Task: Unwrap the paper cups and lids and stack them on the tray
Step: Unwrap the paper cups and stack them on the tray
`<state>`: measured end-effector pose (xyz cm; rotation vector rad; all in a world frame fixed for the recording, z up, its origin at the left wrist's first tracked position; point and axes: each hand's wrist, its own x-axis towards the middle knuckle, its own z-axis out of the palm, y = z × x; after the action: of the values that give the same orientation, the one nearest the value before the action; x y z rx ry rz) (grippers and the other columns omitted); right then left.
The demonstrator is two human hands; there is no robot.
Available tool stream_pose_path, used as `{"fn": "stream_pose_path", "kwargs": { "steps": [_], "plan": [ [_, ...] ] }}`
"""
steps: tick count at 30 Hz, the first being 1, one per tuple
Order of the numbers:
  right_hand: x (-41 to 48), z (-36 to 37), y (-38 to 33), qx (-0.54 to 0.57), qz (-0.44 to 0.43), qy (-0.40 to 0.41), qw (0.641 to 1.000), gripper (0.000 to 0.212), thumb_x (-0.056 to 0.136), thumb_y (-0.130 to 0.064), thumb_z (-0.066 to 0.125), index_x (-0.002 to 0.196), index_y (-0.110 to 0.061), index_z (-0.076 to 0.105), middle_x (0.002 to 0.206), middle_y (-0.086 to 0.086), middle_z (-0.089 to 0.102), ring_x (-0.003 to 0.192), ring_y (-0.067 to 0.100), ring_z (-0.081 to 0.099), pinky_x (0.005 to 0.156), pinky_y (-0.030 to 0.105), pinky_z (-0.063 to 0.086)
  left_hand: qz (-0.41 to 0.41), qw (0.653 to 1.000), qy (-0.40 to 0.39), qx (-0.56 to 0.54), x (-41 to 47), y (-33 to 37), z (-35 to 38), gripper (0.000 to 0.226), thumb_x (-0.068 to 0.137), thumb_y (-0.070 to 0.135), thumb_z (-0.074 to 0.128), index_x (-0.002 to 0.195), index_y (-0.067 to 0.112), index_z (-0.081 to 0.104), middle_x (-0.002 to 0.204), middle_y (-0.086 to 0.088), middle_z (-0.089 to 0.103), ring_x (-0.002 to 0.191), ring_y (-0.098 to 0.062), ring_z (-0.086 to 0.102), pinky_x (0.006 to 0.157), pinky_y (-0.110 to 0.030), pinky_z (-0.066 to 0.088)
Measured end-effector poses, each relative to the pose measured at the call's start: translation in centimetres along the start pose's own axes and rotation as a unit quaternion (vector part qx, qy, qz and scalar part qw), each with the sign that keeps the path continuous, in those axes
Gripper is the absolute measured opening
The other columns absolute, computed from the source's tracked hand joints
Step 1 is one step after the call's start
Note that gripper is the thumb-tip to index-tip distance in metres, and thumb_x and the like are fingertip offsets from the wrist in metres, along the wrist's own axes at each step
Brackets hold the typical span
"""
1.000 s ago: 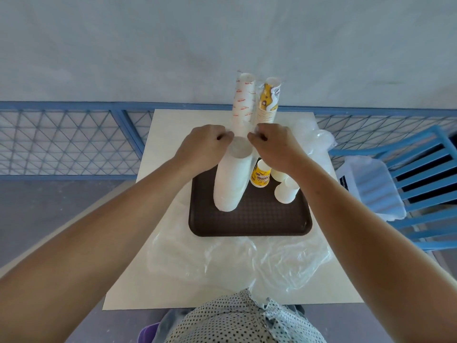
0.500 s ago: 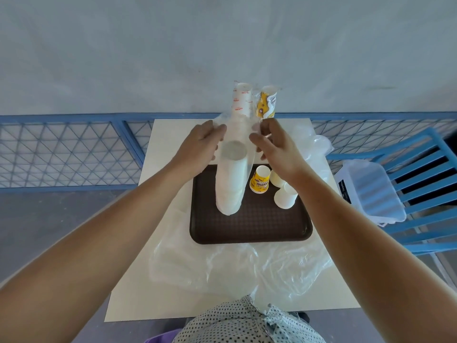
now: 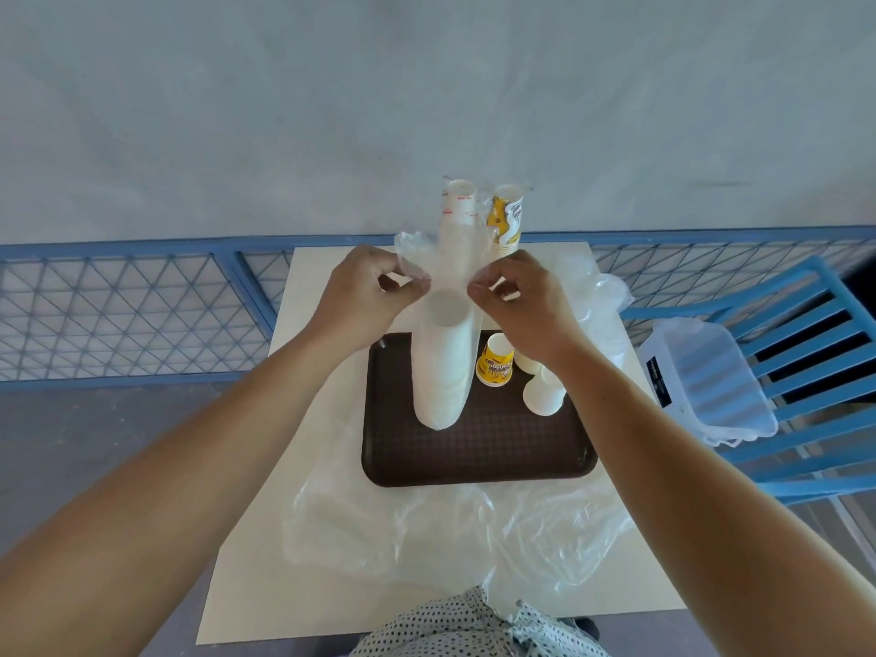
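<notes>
— Tray (image 3: 474, 455)?
— Dark brown, flat in the middle of the pale table (image 3: 246, 561).
— On it?
— Tall stack of white cups (image 3: 441, 372) at 9 o'clock of the tray, upright, base on the tray. Yellow cup (image 3: 494, 362) just beside the stack toward the centre, wider end down. Two small white cups (image 3: 545, 395) at 2 to 3 o'clock, partly hidden by the right wrist.
— Left hand (image 3: 360, 296)?
— Above the stack at 10 o'clock of its top, thumb and forefinger pinching clear wrapper (image 3: 415, 258).
— Right hand (image 3: 526, 301)?
— Mirrored at 2 o'clock of the top, thumb and forefinger closed in the same narrow pinch on the wrapper. Film drawn between both hands, just above the stack's top.
— Beyond the tray?
— At 12 o'clock, two upright sleeves in plastic: white sleeve with red print (image 3: 457, 215), yellow-printed sleeve (image 3: 507, 220) just beside it.
— Elsewhere?
— Loose plastic sheet (image 3: 450, 528) at 6 o'clock, spread from under the tray to the near table edge. More crumpled film (image 3: 602, 301) at 2 o'clock. Blue chair (image 3: 815, 334) at 3 o'clock, off the table, with a clear tub (image 3: 706, 377) on the seat. Blue mesh railing (image 3: 132, 305) behind, from 9 round to 3 o'clock.
</notes>
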<state>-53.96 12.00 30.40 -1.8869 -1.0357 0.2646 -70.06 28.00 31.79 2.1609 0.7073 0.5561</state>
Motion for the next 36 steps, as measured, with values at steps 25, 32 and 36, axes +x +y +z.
{"fn": "stream_pose_path", "kwargs": {
  "steps": [25, 32, 36],
  "plan": [
    [0.7, -1.8, -1.0, 0.116, 0.031, 0.048, 0.992, 0.019, 0.094, -0.019, 0.076, 0.085, -0.036, 0.073, 0.089, -0.016, 0.073, 0.073, 0.003, 0.061, 0.076, 0.028, 0.055, -0.008, 0.998, 0.019, -0.056, 0.3, 1.5, -1.7, 0.005, 0.091, 0.039, 0.080, 0.090, 0.040, 0.075, 0.109, 0.019, 0.066, 0.087, 0.004, 0.064, 0.079, -0.015, 0.047],
    [-0.4, -1.2, -0.1, 0.081, 0.077, -0.055, 0.992, 0.031, 0.091, -0.027, 0.080, 0.121, -0.025, 0.071, 0.115, 0.002, 0.061, 0.092, 0.013, 0.066, 0.076, 0.011, 0.049, -0.066, 0.992, -0.103, -0.016, -0.5, 0.1, -1.0, 0.046, 0.079, 0.051, 0.086, 0.119, 0.035, 0.068, 0.118, 0.020, 0.062, 0.098, -0.006, 0.064, 0.076, -0.028, 0.055],
    [-1.4, 0.0, 0.3, -0.015, 0.085, -0.047, 0.995, 0.008, 0.094, -0.026, 0.076, 0.102, -0.023, 0.078, 0.113, -0.003, 0.062, 0.084, 0.006, 0.067, 0.070, -0.001, 0.038, -0.037, 0.997, -0.070, -0.001, -1.0, -0.7, -0.3, 0.003, 0.091, 0.035, 0.079, 0.094, 0.033, 0.081, 0.098, 0.027, 0.071, 0.088, -0.003, 0.067, 0.075, -0.019, 0.051]
  ]
}}
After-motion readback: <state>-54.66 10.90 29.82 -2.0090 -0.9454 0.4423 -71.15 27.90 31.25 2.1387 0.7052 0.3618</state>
